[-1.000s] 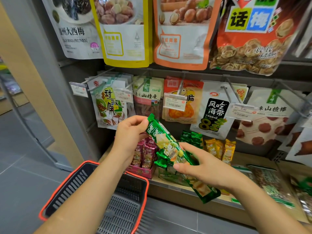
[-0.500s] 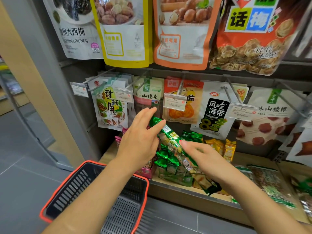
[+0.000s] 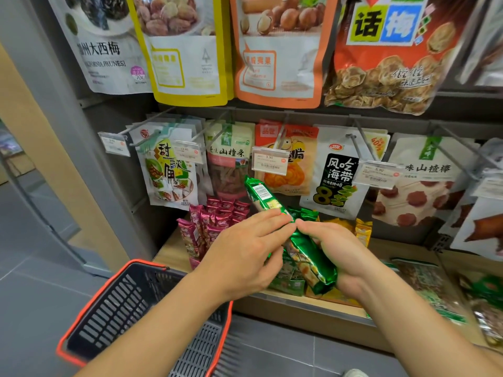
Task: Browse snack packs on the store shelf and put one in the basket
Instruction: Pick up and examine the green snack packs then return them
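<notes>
Dark grey slotted plastic basket with orange rim [image 3: 117, 303] low left, under the left forearm; left hand [image 3: 245, 257] fingers nearly straight, pinching the middle of the long green foil snack pack [image 3: 313, 257] against the thumb; right hand [image 3: 343, 254] curled round its lower half (both hands' fingertips meet); pack tilted above the wooden shelf edge [image 3: 272, 302], outside the basket; behind, magenta sachets [image 3: 217, 221], hanging pouches [image 3: 337, 175].

The basket [image 3: 114, 308] sits before the shelf [image 3: 170, 251] (hanging packs [image 3: 337, 175] above).
</notes>
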A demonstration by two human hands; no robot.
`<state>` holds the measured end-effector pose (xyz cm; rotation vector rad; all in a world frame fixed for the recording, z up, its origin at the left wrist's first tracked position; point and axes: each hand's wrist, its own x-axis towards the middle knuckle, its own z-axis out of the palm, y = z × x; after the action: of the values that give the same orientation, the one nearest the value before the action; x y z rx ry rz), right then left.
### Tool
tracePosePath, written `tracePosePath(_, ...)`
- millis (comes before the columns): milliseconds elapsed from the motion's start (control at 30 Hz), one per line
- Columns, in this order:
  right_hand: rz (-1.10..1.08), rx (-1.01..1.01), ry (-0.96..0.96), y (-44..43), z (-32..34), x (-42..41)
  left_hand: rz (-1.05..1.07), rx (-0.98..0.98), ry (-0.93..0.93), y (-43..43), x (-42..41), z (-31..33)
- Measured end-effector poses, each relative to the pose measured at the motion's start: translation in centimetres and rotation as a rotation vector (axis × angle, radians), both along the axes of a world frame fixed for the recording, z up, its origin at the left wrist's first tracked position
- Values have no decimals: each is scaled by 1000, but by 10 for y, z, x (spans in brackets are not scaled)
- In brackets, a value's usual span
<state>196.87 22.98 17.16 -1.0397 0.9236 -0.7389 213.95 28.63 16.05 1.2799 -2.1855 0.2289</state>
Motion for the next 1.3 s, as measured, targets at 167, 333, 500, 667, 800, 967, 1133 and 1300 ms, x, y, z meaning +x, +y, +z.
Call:
tracePosePath(167,-41,75,-113,1,3,3,-86,-12,40,6,-12,-1)
tracePosePath(333,-90,160,-199,1,4,4,-131,-65,36,8,-22,-4)
tracePosePath(500,-171,214,-181,1,5,6,-147,-108,20,6,-26,-6)
tracePosePath(667,-249,160,-154,-3,2,8,-161,-149,-71,7,-28,-5)
tracePosePath(800,-134,74,-69,-1,1,7,-154,-173,-155,9,-28,-3)
tracePosePath(967,-220,27,-63,-2,-3,8,-75,9,100,13,-30,-2)
tracePosePath(1133,-265,86,-171,-3,-2,9,67,227,435,19,-45,-12)
tracePosePath(1300,-215,122,-199,-3,-4,13,206,104,642,16,-54,-15)
